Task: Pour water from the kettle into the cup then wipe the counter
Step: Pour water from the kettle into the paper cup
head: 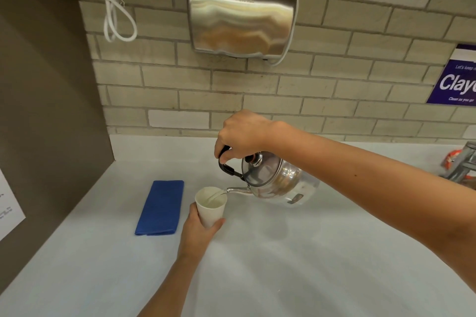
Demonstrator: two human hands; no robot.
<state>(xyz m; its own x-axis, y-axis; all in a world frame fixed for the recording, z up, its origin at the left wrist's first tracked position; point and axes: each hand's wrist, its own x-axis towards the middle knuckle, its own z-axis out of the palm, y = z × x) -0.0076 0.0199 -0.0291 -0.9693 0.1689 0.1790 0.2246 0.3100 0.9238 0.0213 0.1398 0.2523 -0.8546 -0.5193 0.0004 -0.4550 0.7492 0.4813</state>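
My right hand (pixel 242 134) grips the black handle of a shiny metal kettle (pixel 273 180), which is tilted to the left above the white counter (pixel 296 265). A thin stream of water runs from its spout into a white paper cup (pixel 211 206). My left hand (pixel 198 234) is wrapped around the lower part of the cup, and its base is hidden by my fingers. A folded blue cloth (pixel 161 207) lies flat on the counter just left of the cup.
A steel hand dryer (pixel 242 15) with a looped white cable hangs on the tiled wall behind. A dark side panel (pixel 46 110) closes the left end of the counter. A metal tap (pixel 463 165) shows at the right edge, below a purple sign (pixel 456 80).
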